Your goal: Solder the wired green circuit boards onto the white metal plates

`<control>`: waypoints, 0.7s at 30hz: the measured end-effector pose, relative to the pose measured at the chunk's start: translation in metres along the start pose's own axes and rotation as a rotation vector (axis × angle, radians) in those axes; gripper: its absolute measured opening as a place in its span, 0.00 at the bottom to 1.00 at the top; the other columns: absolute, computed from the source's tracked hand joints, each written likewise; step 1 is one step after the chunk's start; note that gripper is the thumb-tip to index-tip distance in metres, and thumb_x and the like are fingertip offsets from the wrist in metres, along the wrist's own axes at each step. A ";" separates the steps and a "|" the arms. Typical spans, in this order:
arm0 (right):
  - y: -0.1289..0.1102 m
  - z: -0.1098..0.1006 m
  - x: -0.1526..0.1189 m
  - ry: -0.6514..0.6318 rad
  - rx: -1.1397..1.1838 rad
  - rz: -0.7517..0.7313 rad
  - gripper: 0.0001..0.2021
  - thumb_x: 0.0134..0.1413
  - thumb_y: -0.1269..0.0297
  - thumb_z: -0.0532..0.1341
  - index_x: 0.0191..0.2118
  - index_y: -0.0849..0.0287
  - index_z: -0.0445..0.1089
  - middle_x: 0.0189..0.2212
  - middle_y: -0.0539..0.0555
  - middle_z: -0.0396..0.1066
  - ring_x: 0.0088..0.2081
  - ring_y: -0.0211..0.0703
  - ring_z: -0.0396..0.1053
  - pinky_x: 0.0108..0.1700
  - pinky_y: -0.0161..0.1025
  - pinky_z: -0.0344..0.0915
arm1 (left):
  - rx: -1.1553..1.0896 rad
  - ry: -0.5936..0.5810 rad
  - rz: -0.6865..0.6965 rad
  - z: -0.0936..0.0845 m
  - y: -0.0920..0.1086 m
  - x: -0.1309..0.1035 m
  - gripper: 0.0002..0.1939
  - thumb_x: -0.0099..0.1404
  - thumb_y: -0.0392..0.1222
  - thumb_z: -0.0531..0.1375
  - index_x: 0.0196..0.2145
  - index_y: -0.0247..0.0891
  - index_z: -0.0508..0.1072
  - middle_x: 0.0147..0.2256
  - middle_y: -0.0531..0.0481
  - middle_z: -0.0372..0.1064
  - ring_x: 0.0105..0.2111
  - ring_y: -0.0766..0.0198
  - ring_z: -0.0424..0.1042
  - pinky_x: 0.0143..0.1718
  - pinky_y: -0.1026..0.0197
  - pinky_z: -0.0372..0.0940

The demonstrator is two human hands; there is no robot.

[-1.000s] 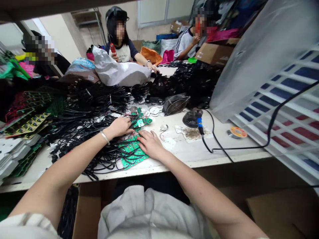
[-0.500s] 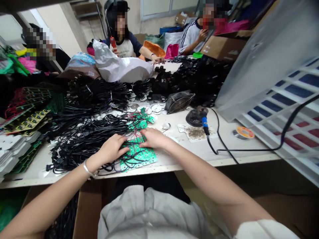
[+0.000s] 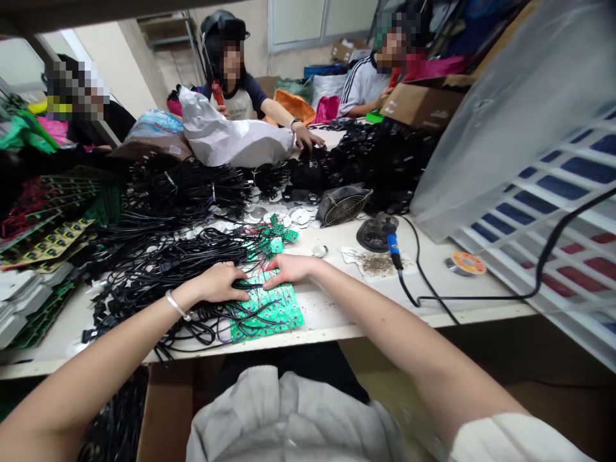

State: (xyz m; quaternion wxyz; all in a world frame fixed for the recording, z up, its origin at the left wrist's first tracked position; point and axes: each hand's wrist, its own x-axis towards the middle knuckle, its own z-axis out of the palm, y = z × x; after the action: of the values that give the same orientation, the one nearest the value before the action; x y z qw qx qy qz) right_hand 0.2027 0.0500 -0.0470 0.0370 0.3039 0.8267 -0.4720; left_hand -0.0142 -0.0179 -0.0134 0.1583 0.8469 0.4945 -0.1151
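Observation:
A green circuit board panel (image 3: 286, 311) lies near the bench's front edge, with black cables across its left part and thin red wires on it. My left hand (image 3: 222, 282) is closed around black power cables (image 3: 176, 263) at the panel's upper left. At the panel's top, my right hand (image 3: 291, 268) has thumb and fingers pinched at the ends of black cables that run between both hands. The exact grip is partly hidden by the fingers. Smaller green circuit boards (image 3: 276, 244) with red wires sit just beyond my hands.
On the right are a blue-handled soldering iron (image 3: 393, 247) in its stand, a solder spool (image 3: 466, 263) and a white crate (image 3: 534, 224). A small fan (image 3: 344, 205) stands behind. Stacked boards (image 3: 52, 247) lie left. Across the bench, a co-worker's hand (image 3: 308, 136) touches black parts.
My hands have drawn slightly closer together over the panel, and black cable now spans between them. Some cables hang at the front edge. The co-worker's hand has reached down onto the black parts.

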 end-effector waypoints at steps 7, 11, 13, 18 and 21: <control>0.008 0.015 -0.007 0.168 -0.050 -0.177 0.18 0.49 0.54 0.66 0.23 0.59 0.61 0.18 0.41 0.51 0.23 0.32 0.49 0.27 0.33 0.46 | -0.155 0.004 0.043 0.006 -0.007 0.010 0.24 0.54 0.64 0.61 0.30 0.37 0.73 0.25 0.54 0.65 0.29 0.63 0.63 0.32 0.64 0.55; 0.007 0.021 -0.009 0.226 -0.161 -0.209 0.12 0.52 0.57 0.66 0.30 0.62 0.69 0.21 0.44 0.60 0.25 0.35 0.57 0.29 0.33 0.52 | -0.297 0.037 -0.008 0.013 -0.009 0.011 0.22 0.51 0.61 0.64 0.26 0.37 0.70 0.22 0.58 0.59 0.26 0.67 0.57 0.29 0.65 0.50; 0.005 0.023 -0.008 0.275 -0.210 -0.208 0.09 0.53 0.62 0.66 0.33 0.63 0.71 0.25 0.48 0.66 0.28 0.38 0.61 0.33 0.34 0.56 | -0.320 0.055 -0.048 0.014 -0.007 0.011 0.20 0.52 0.58 0.64 0.24 0.37 0.68 0.20 0.59 0.55 0.24 0.69 0.53 0.28 0.65 0.47; 0.009 0.027 -0.012 0.343 -0.130 -0.230 0.15 0.52 0.64 0.67 0.46 0.62 0.70 0.38 0.57 0.73 0.41 0.46 0.70 0.44 0.40 0.64 | -0.422 -0.007 -0.009 0.008 -0.005 0.010 0.20 0.49 0.58 0.64 0.25 0.36 0.68 0.23 0.58 0.55 0.26 0.69 0.53 0.27 0.66 0.48; 0.023 0.031 -0.024 0.490 0.362 -0.185 0.40 0.44 0.58 0.71 0.62 0.56 0.55 0.46 0.57 0.72 0.43 0.45 0.72 0.45 0.42 0.68 | -0.471 -0.034 0.004 0.000 -0.005 0.008 0.19 0.52 0.56 0.62 0.27 0.35 0.70 0.24 0.57 0.57 0.27 0.68 0.55 0.28 0.66 0.49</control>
State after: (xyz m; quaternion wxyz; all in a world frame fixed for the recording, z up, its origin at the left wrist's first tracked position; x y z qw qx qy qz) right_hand 0.2271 0.0222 -0.0732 -0.2609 0.3334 0.7378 -0.5257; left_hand -0.0150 -0.0092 -0.0170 0.3602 0.7855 0.5031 -0.0104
